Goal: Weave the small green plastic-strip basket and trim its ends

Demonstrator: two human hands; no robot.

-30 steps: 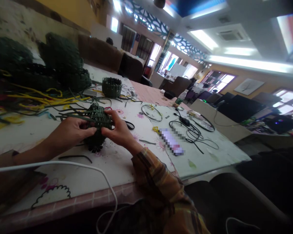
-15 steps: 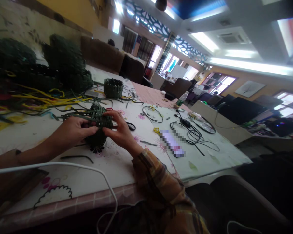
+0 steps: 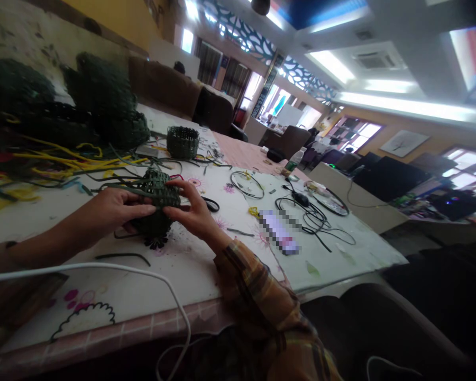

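Observation:
A small dark green woven basket (image 3: 162,191) is held between both hands above the white patterned tablecloth (image 3: 190,275). My left hand (image 3: 121,209) grips its left side, thumb pointing right along the weave, with loose green strips fanning out leftward above the fingers. On the basket's right side, my right hand (image 3: 192,209) pinches the wall with fingers on top and thumb lower down. The palm-side fingertips of my left hand are partly hidden behind the basket.
A finished-looking green basket (image 3: 182,142) stands farther back. Yellow strips (image 3: 63,165) and stacked dark woven pieces (image 3: 103,100) lie at left. To the right are a purple phone-like object (image 3: 278,232), coiled black cable (image 3: 313,214) and a bottle (image 3: 295,160). A white cord (image 3: 143,272) crosses in front.
My left hand has shifted slightly left and its fingers have moved on the strips at the basket's side. My right hand still holds the basket, and the view has shifted slightly.

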